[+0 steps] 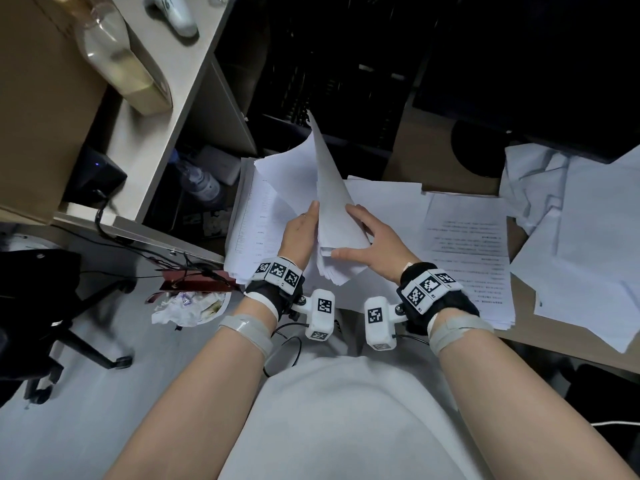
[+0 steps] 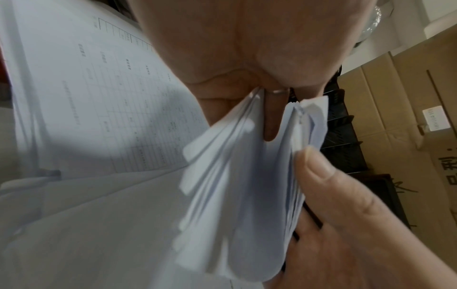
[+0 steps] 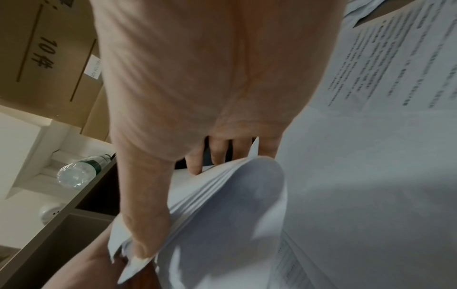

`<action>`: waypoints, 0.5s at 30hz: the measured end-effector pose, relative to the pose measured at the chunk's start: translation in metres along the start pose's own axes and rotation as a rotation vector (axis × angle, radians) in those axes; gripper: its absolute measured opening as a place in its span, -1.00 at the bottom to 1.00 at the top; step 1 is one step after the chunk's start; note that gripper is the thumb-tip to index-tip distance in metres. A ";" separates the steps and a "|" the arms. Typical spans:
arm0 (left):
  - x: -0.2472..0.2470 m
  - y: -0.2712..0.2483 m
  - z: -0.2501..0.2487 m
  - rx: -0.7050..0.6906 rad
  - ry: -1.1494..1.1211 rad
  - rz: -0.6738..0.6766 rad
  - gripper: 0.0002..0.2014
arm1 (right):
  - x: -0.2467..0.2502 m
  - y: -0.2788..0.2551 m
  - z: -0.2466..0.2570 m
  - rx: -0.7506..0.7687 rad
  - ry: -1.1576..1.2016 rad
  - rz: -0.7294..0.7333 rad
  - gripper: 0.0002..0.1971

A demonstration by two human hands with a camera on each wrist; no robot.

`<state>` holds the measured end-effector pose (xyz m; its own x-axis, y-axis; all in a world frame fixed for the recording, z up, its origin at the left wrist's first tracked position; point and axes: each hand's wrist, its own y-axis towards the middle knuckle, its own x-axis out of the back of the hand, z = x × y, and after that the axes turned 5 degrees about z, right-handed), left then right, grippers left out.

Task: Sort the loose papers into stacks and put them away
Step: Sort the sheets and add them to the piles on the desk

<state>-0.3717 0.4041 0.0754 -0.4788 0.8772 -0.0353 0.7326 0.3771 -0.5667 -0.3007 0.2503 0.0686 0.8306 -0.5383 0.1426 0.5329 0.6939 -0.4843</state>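
Standing a bent sheaf of white paper sheets (image 1: 332, 202) on edge, both hands clasp it (likely to square its edges). The left hand (image 1: 299, 233) cups one side while the right hand (image 1: 375, 245) pinches the other, above the flat printed stacks (image 1: 464, 251) on the table (image 1: 519, 336).

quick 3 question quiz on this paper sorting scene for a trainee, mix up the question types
1. True or false: only the left hand touches the lifted bundle of papers.
2. Multiple choice: where does the printed text stack lie relative to the bundle? A) to the person's right B) to the person's left C) on the floor
3. Fill in: the sheet with a ruled table lies on the person's ____ side.

Key
1. False: the right hand grips it too, thumb across the near end, and the left hand's fingers are slipped between the sheets.
2. A
3. left
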 end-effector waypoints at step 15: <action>0.001 -0.014 0.011 -0.063 0.101 -0.005 -0.88 | -0.001 -0.013 0.001 0.019 0.247 -0.059 -0.38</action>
<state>-0.3875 0.3963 0.0738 -0.4337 0.8995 0.0523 0.7607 0.3967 -0.5137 -0.3082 0.2424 0.0750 0.7344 -0.6771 -0.0467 0.5840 0.6654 -0.4649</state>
